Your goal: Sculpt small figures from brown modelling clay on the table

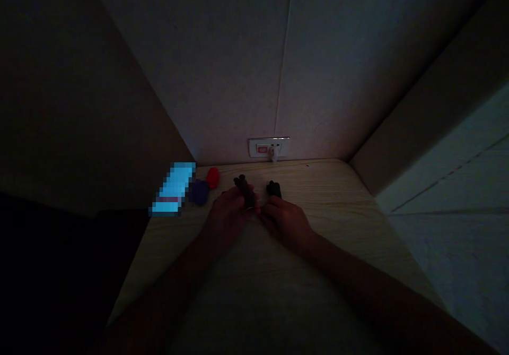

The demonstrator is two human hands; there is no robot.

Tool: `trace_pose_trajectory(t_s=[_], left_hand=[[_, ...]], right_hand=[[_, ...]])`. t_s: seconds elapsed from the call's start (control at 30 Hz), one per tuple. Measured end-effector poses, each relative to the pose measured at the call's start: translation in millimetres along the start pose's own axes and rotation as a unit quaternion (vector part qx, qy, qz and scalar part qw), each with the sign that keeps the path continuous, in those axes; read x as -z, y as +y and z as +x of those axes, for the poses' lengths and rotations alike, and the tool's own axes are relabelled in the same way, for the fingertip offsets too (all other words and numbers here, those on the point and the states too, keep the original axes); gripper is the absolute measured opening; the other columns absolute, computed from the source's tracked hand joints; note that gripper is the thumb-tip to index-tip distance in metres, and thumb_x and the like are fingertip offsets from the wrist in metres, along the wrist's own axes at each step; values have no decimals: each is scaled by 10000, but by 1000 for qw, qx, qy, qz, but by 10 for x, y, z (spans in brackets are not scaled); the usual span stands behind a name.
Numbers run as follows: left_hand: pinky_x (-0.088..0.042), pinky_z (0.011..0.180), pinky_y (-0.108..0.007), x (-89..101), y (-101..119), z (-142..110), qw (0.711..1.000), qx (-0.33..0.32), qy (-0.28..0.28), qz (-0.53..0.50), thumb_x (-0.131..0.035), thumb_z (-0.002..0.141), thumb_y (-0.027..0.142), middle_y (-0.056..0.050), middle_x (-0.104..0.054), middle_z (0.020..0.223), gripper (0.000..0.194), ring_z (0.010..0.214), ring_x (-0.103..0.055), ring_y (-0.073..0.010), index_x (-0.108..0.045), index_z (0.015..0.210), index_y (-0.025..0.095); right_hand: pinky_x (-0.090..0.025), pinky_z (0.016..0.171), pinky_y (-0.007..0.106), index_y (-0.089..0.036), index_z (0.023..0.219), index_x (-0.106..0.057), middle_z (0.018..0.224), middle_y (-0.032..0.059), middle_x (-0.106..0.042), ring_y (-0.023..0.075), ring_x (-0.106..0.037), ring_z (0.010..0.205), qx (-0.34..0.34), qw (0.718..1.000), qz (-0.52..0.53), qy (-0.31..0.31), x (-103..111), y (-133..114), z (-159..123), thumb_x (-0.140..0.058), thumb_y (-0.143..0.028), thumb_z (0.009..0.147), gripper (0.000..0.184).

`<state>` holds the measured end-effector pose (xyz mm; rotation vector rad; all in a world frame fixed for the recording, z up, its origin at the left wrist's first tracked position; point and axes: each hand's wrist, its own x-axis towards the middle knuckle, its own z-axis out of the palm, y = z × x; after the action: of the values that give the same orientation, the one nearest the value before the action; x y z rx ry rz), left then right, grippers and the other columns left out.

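Observation:
My left hand (225, 214) is closed around a dark brown, lumpy object (245, 191) with rounded knobs at its upper end; the dim light hides its kind. Close beside it, my right hand (288, 219) has its fingers bent, with the fingertips at the lower end of that brown object. Whether they pinch a part of it I cannot make out. Just beyond the right knuckles is a black lumpy object (273, 188). Left of my hands lie a dark blue-purple piece (199, 192) and a red rounded piece (213, 178).
Everything rests on a pale wood-grain tabletop (334, 201) against a wall. A wall socket (269, 147) with a red switch and a plug in it sits just above the back edge. A bright, pixelated rectangle (173, 189) lies at the left edge. The room is very dark.

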<state>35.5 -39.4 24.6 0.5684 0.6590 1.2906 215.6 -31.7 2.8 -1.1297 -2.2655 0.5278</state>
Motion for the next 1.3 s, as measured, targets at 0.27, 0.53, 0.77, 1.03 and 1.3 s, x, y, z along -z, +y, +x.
trace_pose_trajectory(t_s=[0.27,0.53,0.77,1.03,1.3], left_hand=[[-601,725,-304,21,-17,12,1000,-2,-4,2,-793,724,141,-93,-784,878,231,781,-729,-190,-797,954,115],[-600,698,-339,43,-87,29,997,43,-55,15,-820,705,175,-115,-782,865,280,734,-716,-206,-825,976,106],[-603,674,-328,33,-106,31,996,55,-61,35,-833,687,180,-107,-789,847,256,717,-720,-204,-833,938,125],[-600,698,-342,58,-121,44,996,53,-56,43,-872,676,202,-111,-787,878,280,775,-719,-212,-821,941,125],[-584,707,-347,83,-142,55,995,59,-57,56,-894,692,262,-108,-781,897,306,755,-718,-204,-790,943,122]], right_hand=[[-527,595,251,-162,1000,-715,788,45,-735,154,-663,656,-64,983,133,105,111,193,-87,-610,-245,934,149],[-542,535,255,-166,919,-771,698,43,-746,158,-679,593,-164,938,282,116,166,218,-55,-727,-430,885,270],[-582,564,268,-154,825,-751,673,48,-766,150,-697,562,-225,883,391,128,196,215,-16,-856,-400,765,274],[-622,679,305,-159,995,-784,866,84,-817,154,-740,681,-199,873,428,124,182,258,-13,-834,-394,815,301],[-644,744,329,-192,986,-759,950,81,-825,185,-782,766,-219,834,496,103,160,244,1,-823,-444,816,310]])
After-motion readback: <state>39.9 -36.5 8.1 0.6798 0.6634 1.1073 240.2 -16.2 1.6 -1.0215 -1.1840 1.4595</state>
